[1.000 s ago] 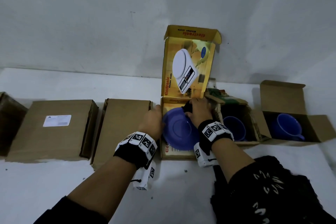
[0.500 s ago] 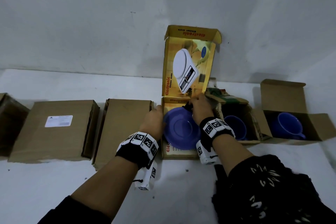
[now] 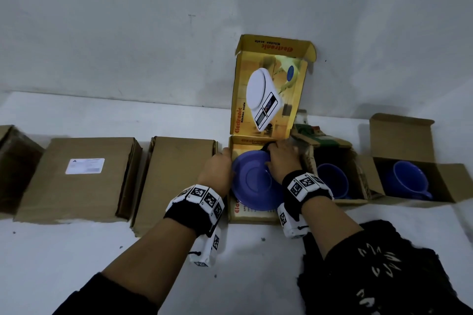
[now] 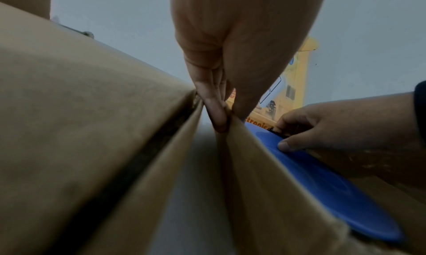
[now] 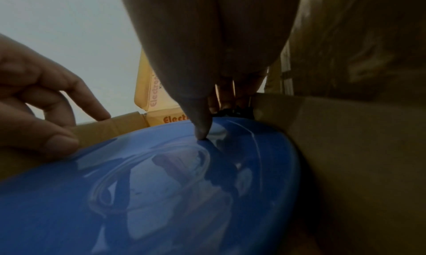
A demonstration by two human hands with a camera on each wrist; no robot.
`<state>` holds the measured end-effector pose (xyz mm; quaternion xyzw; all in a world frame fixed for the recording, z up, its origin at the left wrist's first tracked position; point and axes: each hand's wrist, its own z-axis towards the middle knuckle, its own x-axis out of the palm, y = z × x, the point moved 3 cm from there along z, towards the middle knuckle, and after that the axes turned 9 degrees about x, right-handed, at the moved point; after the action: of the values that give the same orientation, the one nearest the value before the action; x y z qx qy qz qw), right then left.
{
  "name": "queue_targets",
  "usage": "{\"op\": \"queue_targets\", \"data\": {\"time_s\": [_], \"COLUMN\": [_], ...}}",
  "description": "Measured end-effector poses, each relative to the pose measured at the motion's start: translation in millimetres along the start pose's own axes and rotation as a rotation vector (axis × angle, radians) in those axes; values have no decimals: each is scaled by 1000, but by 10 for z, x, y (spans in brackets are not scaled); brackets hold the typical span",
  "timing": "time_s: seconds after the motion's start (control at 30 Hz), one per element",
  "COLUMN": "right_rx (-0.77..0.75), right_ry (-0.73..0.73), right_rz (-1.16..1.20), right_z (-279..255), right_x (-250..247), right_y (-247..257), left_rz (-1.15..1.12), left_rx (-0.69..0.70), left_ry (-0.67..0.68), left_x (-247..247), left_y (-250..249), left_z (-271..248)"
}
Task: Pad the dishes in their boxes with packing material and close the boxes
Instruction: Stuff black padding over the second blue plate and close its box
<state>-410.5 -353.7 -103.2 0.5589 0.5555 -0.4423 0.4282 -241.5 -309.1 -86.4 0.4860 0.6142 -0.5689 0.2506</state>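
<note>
The white tabletop (image 3: 76, 263) carried a row of boxes. Left of the left hand's fingers lay two closed brown cardboard boxes (image 3: 176, 176), a third cut off at the frame edge. The yellow scale box (image 3: 256, 215) stood open between the hands, lid raised against the wall, with the blue plate (image 3: 253, 181) lying tilted inside. Right of the right hand's fingers, two open boxes each held a blue cup (image 3: 409, 179), partly hidden by the box walls. The left hand (image 3: 217, 171) pinched the box's left wall, thumb inside, fingers (image 4: 216, 111) outside. The right hand (image 3: 281, 158) reached to the box's far corner, its thumb resting on the plate and its fingers curled on black packing material (image 4: 276, 133), mostly hidden behind the plate's rim.
</note>
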Motion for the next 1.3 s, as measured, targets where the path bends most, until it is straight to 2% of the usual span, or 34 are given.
{"op": "queue_targets", "data": {"time_s": [0.1, 0.23, 0.33, 0.43, 0.5, 0.6, 0.77, 0.87, 1.0, 1.1, 1.2, 1.3], "right_rx": [-19, -12, 6, 0, -9, 13, 50, 133, 249, 308, 281, 239], "right_ry": [22, 160, 200, 123, 77, 47, 69, 46, 137, 235, 130, -14], "right_rz": [-48, -46, 182, 519, 688, 813, 750, 661, 323, 303, 398, 426], "right_z": [-34, -52, -130, -357, -578, -942, -1541, -1843, -2332, -2620, -2785, -2858], "right_x": [-3, -91, -268, -516, -660, -766, -775, -642, -278, 60, 247, 291], "right_y": [24, 33, 18, -58, -175, -463, -1144, -1563, -2108, -2323, -2355, -2353], "left_rz": [24, 73, 53, 51, 76, 16, -75, -66, 3, 136, 204, 232], "left_rx": [3, -4, -23, -46, -8, 82, 283, 366, 378, 349, 298, 302], "left_ry": [-7, -12, -13, -40, -91, -127, -98, -49, 93, 176, 152, 36], "left_x": [6, -17, -31, -25, -30, -9, 217, 448, 923, 1231, 1393, 1408], "left_y": [-22, -78, -96, -127, -239, -572, -1365, -1769, -2289, -2482, -2533, -2582], "left_z": [-12, -15, -49, -117, -169, -317, -655, -808, -1040, -1152, -1218, -1251]}}
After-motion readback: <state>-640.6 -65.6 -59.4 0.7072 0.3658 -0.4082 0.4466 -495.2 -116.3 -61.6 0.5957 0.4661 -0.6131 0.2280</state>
